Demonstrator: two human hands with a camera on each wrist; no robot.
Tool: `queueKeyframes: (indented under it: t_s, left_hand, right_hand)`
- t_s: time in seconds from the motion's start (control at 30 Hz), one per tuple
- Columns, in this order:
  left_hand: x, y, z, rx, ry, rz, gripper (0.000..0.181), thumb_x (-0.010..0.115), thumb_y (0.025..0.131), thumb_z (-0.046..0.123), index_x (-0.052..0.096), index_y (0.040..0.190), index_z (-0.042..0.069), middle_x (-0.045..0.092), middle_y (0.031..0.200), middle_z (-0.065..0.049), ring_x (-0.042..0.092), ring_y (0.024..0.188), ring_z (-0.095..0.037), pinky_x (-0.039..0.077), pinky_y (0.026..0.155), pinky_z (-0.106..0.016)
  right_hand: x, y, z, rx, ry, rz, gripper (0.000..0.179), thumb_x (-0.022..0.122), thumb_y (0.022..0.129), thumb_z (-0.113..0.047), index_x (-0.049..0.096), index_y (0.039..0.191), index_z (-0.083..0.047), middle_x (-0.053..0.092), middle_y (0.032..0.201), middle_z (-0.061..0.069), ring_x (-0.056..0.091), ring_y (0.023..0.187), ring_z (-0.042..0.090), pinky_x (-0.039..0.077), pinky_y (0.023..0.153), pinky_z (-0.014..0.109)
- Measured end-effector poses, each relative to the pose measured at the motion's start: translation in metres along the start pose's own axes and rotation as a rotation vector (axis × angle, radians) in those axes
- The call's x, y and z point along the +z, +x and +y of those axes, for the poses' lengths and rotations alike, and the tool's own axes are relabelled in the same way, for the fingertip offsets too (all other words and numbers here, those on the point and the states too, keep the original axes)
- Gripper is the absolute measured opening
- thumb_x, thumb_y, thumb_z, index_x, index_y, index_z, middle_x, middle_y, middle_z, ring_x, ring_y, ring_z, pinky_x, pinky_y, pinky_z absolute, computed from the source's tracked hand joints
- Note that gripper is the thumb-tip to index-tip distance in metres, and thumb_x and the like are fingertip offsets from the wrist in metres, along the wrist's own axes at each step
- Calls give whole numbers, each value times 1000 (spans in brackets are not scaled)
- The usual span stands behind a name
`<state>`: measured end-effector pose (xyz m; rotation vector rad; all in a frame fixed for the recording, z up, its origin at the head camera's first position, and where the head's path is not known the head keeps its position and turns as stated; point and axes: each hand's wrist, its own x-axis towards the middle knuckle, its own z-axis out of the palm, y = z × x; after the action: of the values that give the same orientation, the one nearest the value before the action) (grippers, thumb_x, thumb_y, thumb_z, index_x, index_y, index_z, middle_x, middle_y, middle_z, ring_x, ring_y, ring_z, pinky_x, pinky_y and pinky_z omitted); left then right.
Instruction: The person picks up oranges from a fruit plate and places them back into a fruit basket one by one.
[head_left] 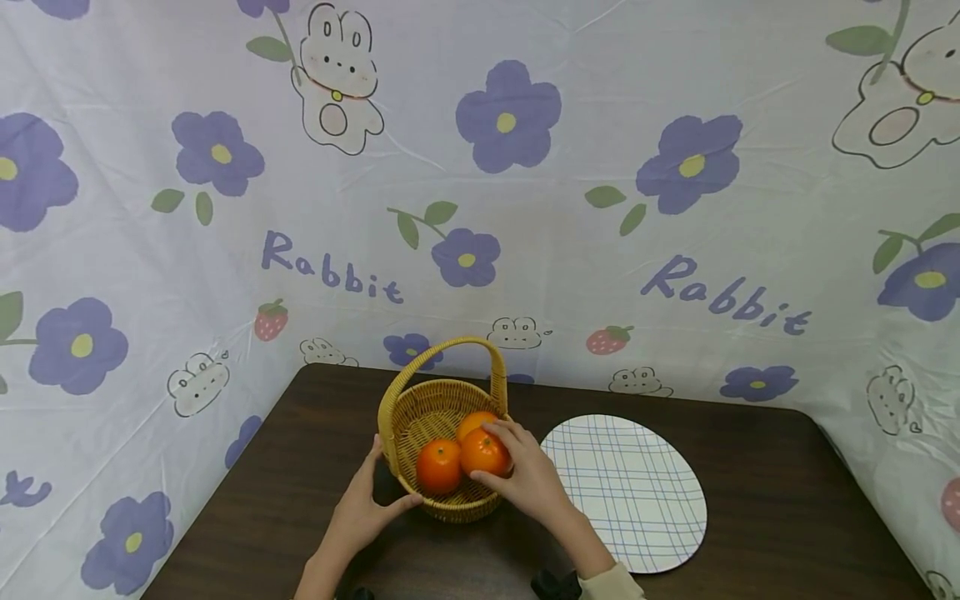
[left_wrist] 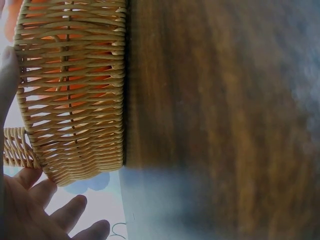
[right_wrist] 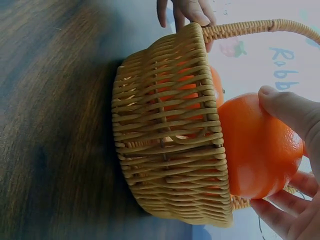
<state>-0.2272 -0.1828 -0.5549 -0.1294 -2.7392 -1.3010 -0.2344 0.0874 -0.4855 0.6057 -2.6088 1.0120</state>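
A round wicker basket with a tall arched handle stands on the dark table. In the head view an orange sits inside it on the left, and another orange shows behind. My right hand grips a third orange between thumb and fingers. This held orange is at the level of the rim in the right wrist view, partly above it. My left hand touches the basket's left side, thumb along the near rim and fingertips by the handle's base. Its other fingers are spread in the left wrist view.
An oval white placemat with blue grid lines lies right of the basket. Behind the table hangs a white cloth printed with flowers and rabbits. A dark object shows beside the right sleeve at the near edge.
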Motion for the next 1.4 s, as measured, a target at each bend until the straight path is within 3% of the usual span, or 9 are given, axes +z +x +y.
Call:
queueKeyframes:
  t_s: [0.8,1.03,1.4]
  left_hand:
    - [0,0,-1,-1,-7,-2,111,75,67,57,5,150,28,21,153,-1,22,139,-29,24,105,-61]
    - [0,0,0,-6,-12,-7,109,74,68,58,2,147,38,16,154,2,20,140,-29,23,106,-60]
    - [0,-1,-1,3,-18,-6,109,74,68,57,4,149,33,15,155,2,20,140,-29,23,105,-61]
  right_hand:
    - [9,0,3,-3,-32,-31,61,74,77,-41,54,128,-16,52,127,9,51,115,32,49,85,51]
    - [13,1,6,7,-54,-67,61,74,76,-41,54,128,-16,53,126,8,53,112,28,50,84,49]
    - [15,4,6,7,-112,-129,62,74,75,-42,56,126,-13,54,122,9,57,104,29,52,78,48]
